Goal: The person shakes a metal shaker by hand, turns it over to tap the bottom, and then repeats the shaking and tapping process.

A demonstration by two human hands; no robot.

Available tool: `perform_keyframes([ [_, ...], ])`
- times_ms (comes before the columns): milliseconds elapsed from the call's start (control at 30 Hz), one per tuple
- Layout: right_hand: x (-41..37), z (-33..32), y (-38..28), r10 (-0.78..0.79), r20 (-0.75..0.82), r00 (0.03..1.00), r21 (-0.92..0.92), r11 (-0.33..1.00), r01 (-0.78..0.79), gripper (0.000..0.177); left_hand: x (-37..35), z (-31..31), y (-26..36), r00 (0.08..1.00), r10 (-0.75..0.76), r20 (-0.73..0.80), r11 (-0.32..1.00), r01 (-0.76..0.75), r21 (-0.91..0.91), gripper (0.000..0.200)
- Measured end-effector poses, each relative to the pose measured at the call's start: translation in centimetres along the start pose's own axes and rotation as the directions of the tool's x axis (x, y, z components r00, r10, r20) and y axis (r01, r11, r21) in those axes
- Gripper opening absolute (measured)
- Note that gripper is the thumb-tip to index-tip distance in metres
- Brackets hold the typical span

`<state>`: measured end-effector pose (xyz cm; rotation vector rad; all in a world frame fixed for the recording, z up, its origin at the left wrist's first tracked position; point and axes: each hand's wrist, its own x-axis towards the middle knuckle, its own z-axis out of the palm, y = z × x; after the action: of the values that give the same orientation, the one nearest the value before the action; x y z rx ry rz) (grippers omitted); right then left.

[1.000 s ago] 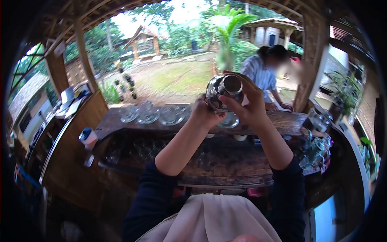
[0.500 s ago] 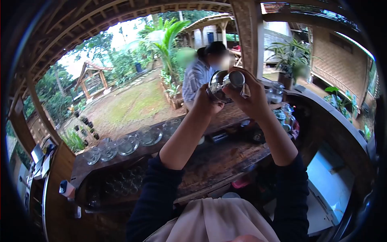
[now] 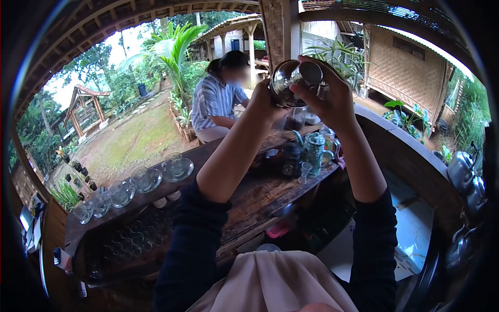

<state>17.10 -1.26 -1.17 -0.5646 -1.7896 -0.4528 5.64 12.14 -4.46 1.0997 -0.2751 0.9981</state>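
Raised in front of me is a shiny, rounded vessel [image 3: 282,88] with a smaller silvery round end [image 3: 310,74], tilted to face me. My left hand [image 3: 267,104] wraps the wider body from the left and below. My right hand [image 3: 332,93] grips the narrower silvery end, thumb across its side and fingers curled behind. Both hands are closed on the vessel, above the far end of the wooden counter [image 3: 244,203]. Below and beyond them stands a green patterned pot [image 3: 313,151], with a small clear cup [image 3: 305,169] beside it.
Several glass cups on saucers [image 3: 176,167] line the counter's outer ledge. Lower, several clear glasses [image 3: 132,239] fill a dark recess. Across the counter sits a person in a striped shirt [image 3: 210,101]. Metal kettles [image 3: 460,174] stand at the far right.
My view has swung right, so the counter, cups and person shift left in it. The green pot and kettles show more fully. Both hands keep their hold on the vessel.
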Motion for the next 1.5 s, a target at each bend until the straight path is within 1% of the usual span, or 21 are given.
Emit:
perform_keyframes([
  [167,-1.5,-4.8,-3.8,-0.44,0.139,0.887,-0.344,0.819,0.46,0.044,-4.0,6.6,2.0,0.98,-0.178,0.092,0.959,0.194,-0.208,0.035],
  [233,-2.0,-4.4,-2.1,-0.566,0.035,0.824,-0.417,0.741,0.527,0.044,-5.0,6.6,0.6,0.886,0.245,0.394,0.938,-0.319,0.135,0.048],
  [267,-2.3,-4.1,-1.2,-0.628,-0.01,0.778,-0.458,0.695,0.555,0.044,-3.2,6.4,1.2,0.607,0.171,0.776,0.888,-0.436,0.144,0.057],
  [367,-4.0,-3.3,1.1,-0.781,-0.107,0.615,-0.583,0.55,0.597,0.044,-1.3,3.8,-0.8,0.992,0.009,0.129,0.993,-0.024,0.114,0.046],
  [400,-3.5,-3.1,3.1,-0.58,-0.176,0.796,-0.359,0.79,0.497,0.048,0.1,2.1,-0.6,0.963,-0.245,0.116,0.969,0.248,-0.009,0.05],
  [433,-2.0,-2.8,2.8,-0.269,-0.207,0.941,-0.256,0.943,0.213,0.046,0.9,0.8,-1.9,0.986,0.016,0.167,0.959,-0.063,0.278,0.046],
  [500,-1.0,-3.1,2.8,-0.012,-0.132,0.991,-0.073,0.997,0.002,0.053,1.4,2.4,-1.9,0.933,-0.155,-0.325,0.988,0.151,-0.037,0.047],
  [567,-1.5,-5.0,0.7,-0.239,-0.113,0.964,-0.232,0.95,0.208,0.038,-0.8,5.0,-1.9,0.99,0.086,0.116,0.993,-0.094,0.066,0.043],
  [667,-4.0,-5.8,-3.9,-0.668,-0.122,0.734,-0.597,0.64,0.483,0.02,-1.8,7.3,-0.7,0.991,-0.061,0.119,0.987,0.078,-0.143,0.036],
  [767,-6.3,-6.0,2.3,-0.601,0.037,0.798,-0.26,0.765,0.589,0.03,-2.9,8.1,-2.3,0.899,0.279,0.337,0.943,-0.322,0.078,0.04],
  [833,-4.3,-4.5,4.6,-0.394,-0.114,0.912,0.233,0.882,0.41,0.046,0.0,5.4,-1.5,1.0,0.024,0.02,0.999,-0.025,0.044,0.038],
  [867,-1.7,-2.2,5.5,-0.572,-0.291,0.767,-0.128,0.818,0.561,0.051,1.7,2.7,-1.4,0.984,-0.069,-0.163,0.997,0.076,0.032,0.039],
  [933,-1.7,-0.8,6.8,0.33,-0.02,0.944,0.327,0.894,-0.305,0.049,1.9,2.3,-1.7,0.777,-0.21,-0.593,0.968,0.25,-0.016,0.045],
  [1100,-2.4,-1.6,0.4,-0.434,-0.325,0.84,0.054,0.878,0.475,0.04,-2.5,5.9,-0.1,0.975,0.005,-0.221,0.994,0.019,0.105,0.033],
  [1133,-4.8,-2.9,-0.1,-0.505,0.001,0.863,-0.125,0.856,0.501,0.037,-3.9,7.8,0.3,0.981,0.123,-0.147,0.9,-0.047,0.433,0.043],
  [1167,-5.0,-2.9,-0.6,-0.516,-0.007,0.856,-0.13,0.85,0.511,0.037,-3.1,5.3,0.6,0.808,0.298,0.508,0.268,-0.582,0.768,0.052],
  [1233,-5.2,-2.8,-2.0,-0.479,-0.044,0.877,-0.118,0.874,0.472,0.04,-4.3,7.3,0.1,0.791,0.239,0.562,0.948,-0.314,0.039,0.049],
  [1367,-1.3,2.4,1.2,-0.462,-0.401,0.791,-0.025,0.869,0.495,0.042,-1.3,1.1,1.0,0.992,-0.049,-0.12,0.998,0.044,-0.04,0.046],
  [1400,-0.4,3.7,2.1,-0.171,-0.351,0.921,0.153,0.96,0.236,0.042,0.1,-1.3,0.0,0.981,0.189,0.042,0.941,-0.193,0.28,0.047],
  [1433,0.1,4.4,2.4,0.132,-0.247,0.96,0.305,0.951,-0.052,0.042,0.1,-2.1,0.0,0.862,-0.135,-0.489,0.982,0.051,-0.181,0.044],
  [1500,-0.2,4.1,1.4,-0.078,-0.321,0.944,0.218,0.964,0.154,0.051,-0.6,-0.2,0.0,0.971,0.026,-0.24,0.988,-0.061,-0.139,0.047],
])
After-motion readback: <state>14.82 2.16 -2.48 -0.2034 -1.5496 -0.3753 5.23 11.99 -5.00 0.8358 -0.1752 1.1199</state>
